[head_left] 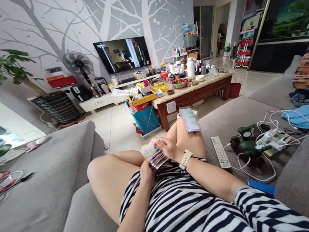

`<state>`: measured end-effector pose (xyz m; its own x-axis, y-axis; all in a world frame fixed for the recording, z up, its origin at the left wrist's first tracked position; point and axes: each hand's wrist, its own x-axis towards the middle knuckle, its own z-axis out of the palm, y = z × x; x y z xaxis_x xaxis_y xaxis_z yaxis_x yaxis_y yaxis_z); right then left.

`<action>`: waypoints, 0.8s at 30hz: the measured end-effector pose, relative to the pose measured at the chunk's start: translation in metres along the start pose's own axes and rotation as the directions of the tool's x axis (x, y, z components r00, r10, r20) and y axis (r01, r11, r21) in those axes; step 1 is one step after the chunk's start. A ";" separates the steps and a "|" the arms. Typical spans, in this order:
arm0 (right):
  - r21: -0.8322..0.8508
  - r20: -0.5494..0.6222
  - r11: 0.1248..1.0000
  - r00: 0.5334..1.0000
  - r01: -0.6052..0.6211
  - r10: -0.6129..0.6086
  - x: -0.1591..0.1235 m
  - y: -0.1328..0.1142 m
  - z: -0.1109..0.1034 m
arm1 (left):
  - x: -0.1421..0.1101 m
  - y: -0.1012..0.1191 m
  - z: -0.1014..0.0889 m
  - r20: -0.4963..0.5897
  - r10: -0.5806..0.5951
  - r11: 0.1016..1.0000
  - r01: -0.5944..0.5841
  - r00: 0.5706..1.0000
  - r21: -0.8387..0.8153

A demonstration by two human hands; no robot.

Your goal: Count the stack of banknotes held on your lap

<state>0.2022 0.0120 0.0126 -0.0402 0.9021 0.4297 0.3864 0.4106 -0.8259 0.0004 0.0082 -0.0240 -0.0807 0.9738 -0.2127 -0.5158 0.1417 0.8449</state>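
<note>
You have a small, pale pinkish packet of thin printed leaves (154,154) in front of your waist, just above your lap, its layered edges turned towards you. Your left hand (147,174) has its fingers drawn nearly closed around the near left corner of the packet, gripping it from below, though their tips are hidden. Your right hand (168,148), with a cream-coloured strap watch (186,159) at its wrist, reaches over from the other side; its fingers are bent well in and touch the packet's upper right part, but you cannot tell here whether they pinch a leaf or only rest on it. A flat phone with a blurred, pale screen (190,120) lies on your right leg by the knee, just beyond that hand. On the grey fabric sofa (232,111) to your right lies a long, pale remote control with many buttons (220,153), next to a dark green figure-shaped object (245,143) with white cables (270,175) around it. Ahead stands a brown wooden table with a pale stone-like top (210,94), crowded with containers and a metal bowl of round fruit (179,84), well apart from both hands.
</note>
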 end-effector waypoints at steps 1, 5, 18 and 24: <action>0.090 0.073 0.994 0.996 -0.065 0.058 0.000 0.001 0.006 | 0.001 -0.001 0.000 -0.016 -0.002 1.000 0.001 1.000 -0.024; 0.230 0.247 0.949 0.956 -0.214 0.156 0.007 -0.003 0.042 | 0.004 -0.006 0.001 -0.036 -0.003 0.991 -0.002 0.999 -0.133; 0.322 0.187 0.899 0.950 -0.298 0.248 0.012 0.004 0.071 | -0.003 -0.006 -0.001 -0.048 0.024 0.999 -0.026 0.999 -0.036; 0.389 0.175 0.874 0.955 -0.290 0.239 0.008 0.001 0.071 | 0.006 -0.012 -0.008 -0.020 0.000 0.997 -0.001 1.000 -0.081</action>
<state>0.1372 0.0288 -0.0104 -0.1076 0.9830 0.1491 -0.0093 0.1490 -0.9888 -0.0009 0.0112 -0.0393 -0.0974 0.9700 -0.2228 -0.5835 0.1257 0.8023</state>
